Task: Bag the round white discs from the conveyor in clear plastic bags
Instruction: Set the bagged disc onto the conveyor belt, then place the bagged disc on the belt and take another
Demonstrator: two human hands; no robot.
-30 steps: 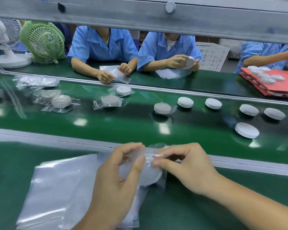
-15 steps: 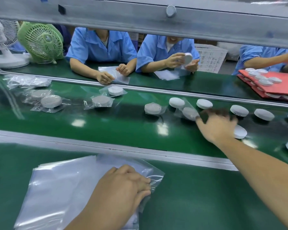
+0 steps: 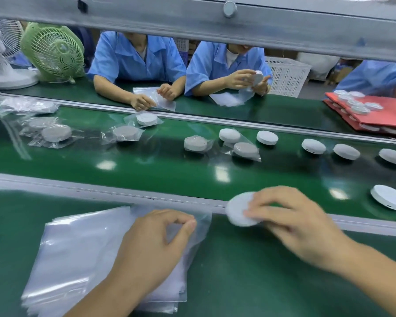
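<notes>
My right hand (image 3: 290,223) grips a round white disc (image 3: 239,209) over the near rail of the green conveyor (image 3: 146,168). My left hand (image 3: 153,245) pinches the top clear bag of a stack of clear plastic bags (image 3: 78,252) lying on the near green table. A bagged disc (image 3: 246,150) lies on the belt beside a bare disc (image 3: 229,135). More bare discs (image 3: 346,151) sit on the belt to the right, one large one (image 3: 390,197) near the right edge. Several bagged discs (image 3: 56,133) lie on the belt at left.
Two people in blue shirts work across the belt, one holding a disc (image 3: 257,78). A green fan (image 3: 53,51) and a white fan (image 3: 2,53) stand at far left. A red tray (image 3: 393,110) holds discs at far right. A white basket (image 3: 286,76) sits behind. A metal beam (image 3: 215,21) crosses overhead.
My right hand left a bagged disc on the belt, took a bare disc there and drew it back to the near rail. My left hand now pinches the top bag of the stack.
</notes>
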